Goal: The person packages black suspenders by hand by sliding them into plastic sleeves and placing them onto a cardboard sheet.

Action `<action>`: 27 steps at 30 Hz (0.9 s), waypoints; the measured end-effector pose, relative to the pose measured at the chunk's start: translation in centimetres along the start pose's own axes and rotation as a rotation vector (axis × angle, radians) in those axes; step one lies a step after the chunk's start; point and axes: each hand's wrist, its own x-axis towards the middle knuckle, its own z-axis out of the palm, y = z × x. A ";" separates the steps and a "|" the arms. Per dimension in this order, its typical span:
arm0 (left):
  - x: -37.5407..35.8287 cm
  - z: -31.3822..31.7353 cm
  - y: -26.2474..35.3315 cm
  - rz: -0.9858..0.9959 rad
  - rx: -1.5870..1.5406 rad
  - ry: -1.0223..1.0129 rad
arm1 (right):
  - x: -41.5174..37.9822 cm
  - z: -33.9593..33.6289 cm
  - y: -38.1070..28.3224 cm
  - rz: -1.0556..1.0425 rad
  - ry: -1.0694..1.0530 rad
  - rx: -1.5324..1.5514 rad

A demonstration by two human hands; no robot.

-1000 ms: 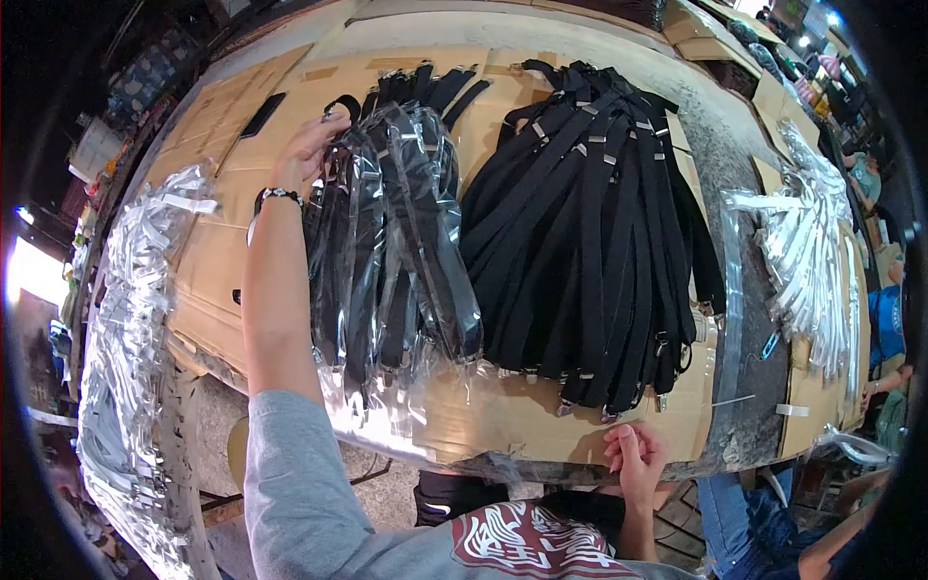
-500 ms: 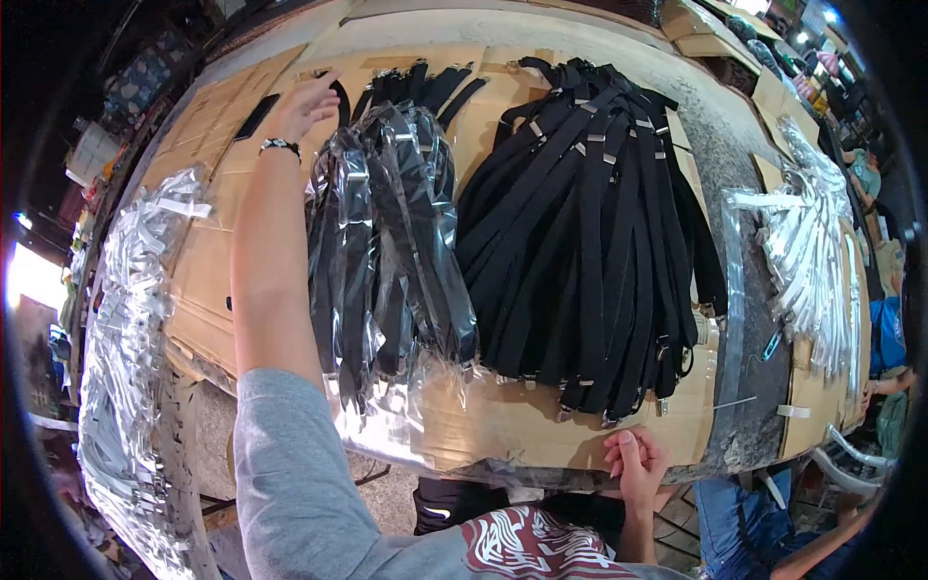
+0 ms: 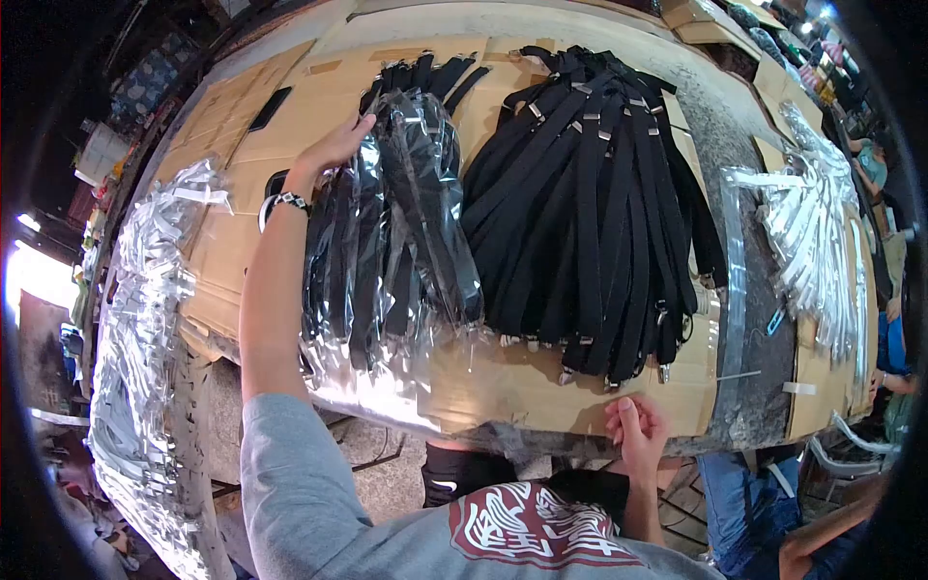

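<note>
My left hand (image 3: 340, 143) is at the upper left edge of a pile of clear plastic bags (image 3: 411, 208) holding black elastic straps with metal clips, which look like suspenders. Its fingers are stretched out against the plastic, with the tips partly hidden. My right hand (image 3: 638, 425) rests by the table's front edge, loosely curled with its fingers apart and nothing in it. Just beyond it, the clips of a large fanned bundle of unbagged black suspenders (image 3: 590, 213) point toward me. More black strap ends (image 3: 430, 72) stick out behind the bagged pile.
Cardboard (image 3: 217, 261) covers the table. A black phone-like object (image 3: 270, 109) lies at the far left. White straps in plastic (image 3: 145, 319) hang at the left, and another white bundle (image 3: 812, 242) lies at the right. A person's arm (image 3: 822, 541) shows at the lower right.
My left hand has come back toward me from beyond the pile and is now at the bags' upper left edge. The bagged pile looks spread a little leftward. My right hand stays by the edge.
</note>
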 end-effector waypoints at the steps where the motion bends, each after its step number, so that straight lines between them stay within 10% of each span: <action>1: 0.0 1.1 -0.9 0.006 -0.065 0.024 | -0.1 0.0 0.0 0.010 -0.015 -0.003; 6: 2.7 2.9 -4.3 0.104 0.304 0.202 | -0.4 -0.4 -0.2 -0.003 -0.023 0.005; 9: -4.5 5.1 7.0 0.386 0.334 0.409 | -0.2 -0.3 0.2 -0.053 -0.032 -0.023; 15: -11.8 12.2 16.2 0.481 0.631 0.198 | 0.3 -1.0 -1.3 -0.050 0.035 0.100; 19: -10.8 12.8 16.2 0.368 0.592 0.168 | 2.5 -2.3 -3.8 -0.416 0.274 -0.081; 23: -9.3 10.8 17.9 0.376 0.302 0.266 | 6.1 -4.8 -5.2 -0.544 0.394 -0.174; 27: -8.7 6.8 23.3 0.218 -0.507 -0.146 | 13.3 -7.6 -6.2 -0.557 0.578 -0.514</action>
